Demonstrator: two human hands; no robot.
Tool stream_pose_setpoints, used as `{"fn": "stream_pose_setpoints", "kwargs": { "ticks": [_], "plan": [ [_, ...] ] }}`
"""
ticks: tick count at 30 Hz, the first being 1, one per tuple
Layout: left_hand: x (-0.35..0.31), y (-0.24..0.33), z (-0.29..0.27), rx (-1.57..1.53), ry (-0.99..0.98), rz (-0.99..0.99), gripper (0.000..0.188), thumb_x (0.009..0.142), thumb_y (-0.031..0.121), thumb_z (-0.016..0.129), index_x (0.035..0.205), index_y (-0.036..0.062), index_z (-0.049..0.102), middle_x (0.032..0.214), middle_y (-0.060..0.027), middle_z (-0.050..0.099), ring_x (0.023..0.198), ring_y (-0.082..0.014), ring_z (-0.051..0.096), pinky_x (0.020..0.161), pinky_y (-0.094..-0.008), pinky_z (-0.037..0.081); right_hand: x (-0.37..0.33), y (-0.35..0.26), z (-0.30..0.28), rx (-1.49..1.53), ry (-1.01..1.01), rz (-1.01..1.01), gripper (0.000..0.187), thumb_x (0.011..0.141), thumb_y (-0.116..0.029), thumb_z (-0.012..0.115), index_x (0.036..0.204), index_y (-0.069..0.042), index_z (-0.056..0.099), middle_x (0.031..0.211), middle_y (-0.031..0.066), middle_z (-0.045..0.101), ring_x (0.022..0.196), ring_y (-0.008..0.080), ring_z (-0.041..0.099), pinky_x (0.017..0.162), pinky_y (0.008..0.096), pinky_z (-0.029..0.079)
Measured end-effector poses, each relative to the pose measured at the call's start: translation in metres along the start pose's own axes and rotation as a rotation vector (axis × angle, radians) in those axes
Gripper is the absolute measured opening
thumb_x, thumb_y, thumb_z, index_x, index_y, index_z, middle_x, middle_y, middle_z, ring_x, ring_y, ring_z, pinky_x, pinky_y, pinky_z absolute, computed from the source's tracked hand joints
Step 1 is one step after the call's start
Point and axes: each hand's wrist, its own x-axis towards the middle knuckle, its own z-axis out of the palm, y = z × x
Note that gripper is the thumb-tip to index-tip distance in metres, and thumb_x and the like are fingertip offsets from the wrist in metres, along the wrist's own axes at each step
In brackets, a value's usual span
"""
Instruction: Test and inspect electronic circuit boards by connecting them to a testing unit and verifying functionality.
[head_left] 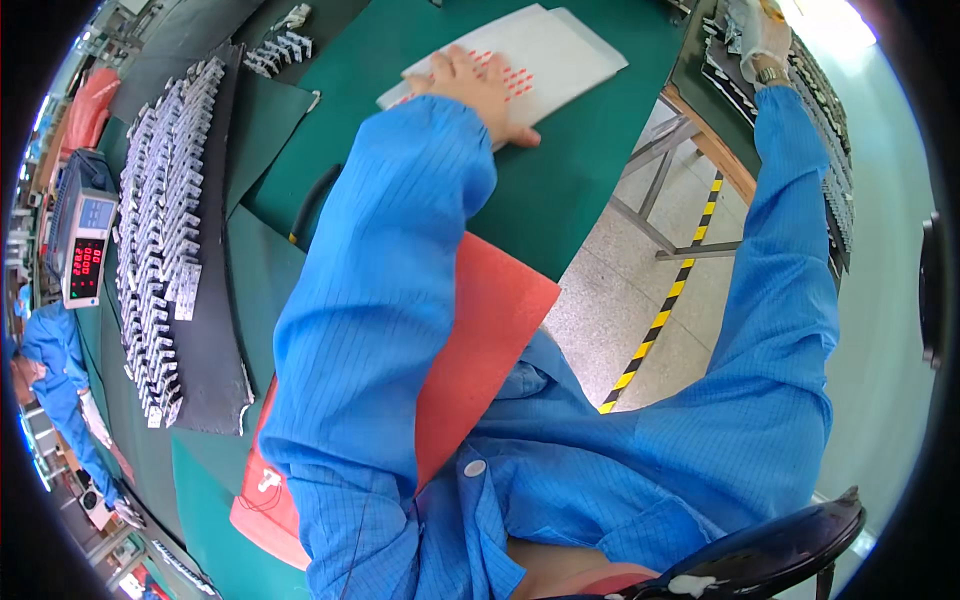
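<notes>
My left hand [468, 88] lies flat with fingers spread on a stack of white sheets [565, 60] with red marks, on the green mat [590, 130]. My right arm stretches far out to the upper right, a watch at its wrist. There my right hand [766, 38], seemingly in a whitish glove, is above or beside rows of small parts [822, 110] on a second table. Glare and the picture's rim hide its fingers, so what it holds, if anything, cannot be made out.
Many small white-and-metal parts [165, 215] stand in rows on a black sheet [215, 330] at left, beside a meter [88, 240] with red digits. A red sheet [490, 330] lies beneath my left arm. A co-worker in blue [60, 350] is far left. Yellow-black tape [660, 318] marks the floor.
</notes>
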Motion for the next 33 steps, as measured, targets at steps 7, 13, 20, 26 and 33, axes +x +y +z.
{"fn": "stream_pose_setpoints", "kwargs": {
  "ticks": [7,13,20,26,33],
  "plan": [
    [-0.019,0.008,0.012,0.084,0.27,-0.36,0.107,0.061,0.072,0.066,0.144,0.0187,0.026,0.139,-0.0285,0.033,0.123,-0.0487,0.038,0.095,-0.062,0.032,-0.08,-0.057,0.016,0.253,-0.422,-0.104,0.024,0.092,-0.023,0.052,0.104,-0.004,0.06,0.084,0.0144,0.067,0.075,0.02,0.066,0.063,0.0325,0.052],
    [0.003,0.01,0.023,-0.148,0.199,-0.259,0.104,0.068,0.064,0.068,0.146,0.0163,0.019,0.138,-0.0326,0.034,0.123,-0.0523,0.036,0.101,-0.0547,0.031,-0.116,-0.099,0.025,-0.417,-0.74,-0.341,0.036,0.085,-0.026,0.065,0.117,-0.013,0.056,0.097,0.0064,0.069,0.089,0.0176,0.066,0.08,0.0281,0.05],
    [0.02,0.003,0.018,-0.366,0.426,-0.003,0.102,0.068,0.049,0.075,0.144,0.0092,0.019,0.139,-0.0368,0.023,0.122,-0.0489,0.039,0.1,-0.0472,0.039,-0.141,-0.098,0.08,-0.607,-0.707,-0.855,0.057,0.072,-0.031,0.076,0.122,-0.018,0.053,0.099,0.0101,0.066,0.09,0.0299,0.063,0.074,0.0363,0.05],
    [-0.078,-0.052,-0.041,-0.166,0.189,0.154,0.067,0.076,0.032,0.071,0.13,0.0044,0.042,0.133,-0.0257,0.041,0.119,-0.0384,0.046,0.096,-0.0418,0.043,-0.118,-0.066,0.121,-0.591,-0.879,-0.68,0.046,0.084,-0.041,0.06,0.126,-0.027,0.049,0.087,0.0149,0.065,0.079,0.035,0.063,0.066,0.0425,0.048],
    [-0.252,-0.091,-0.069,-0.35,0.31,0.388,0.034,0.072,0.011,0.07,0.104,0.0017,0.061,0.097,-0.0158,0.061,0.088,-0.0321,0.061,0.074,-0.039,0.052,-0.05,-0.016,0.146,-0.617,-0.659,-0.354,0.047,0.084,-0.033,0.063,0.126,-0.016,0.052,0.096,0.017,0.066,0.085,0.0336,0.064,0.077,0.0404,0.05]
  ]
}}
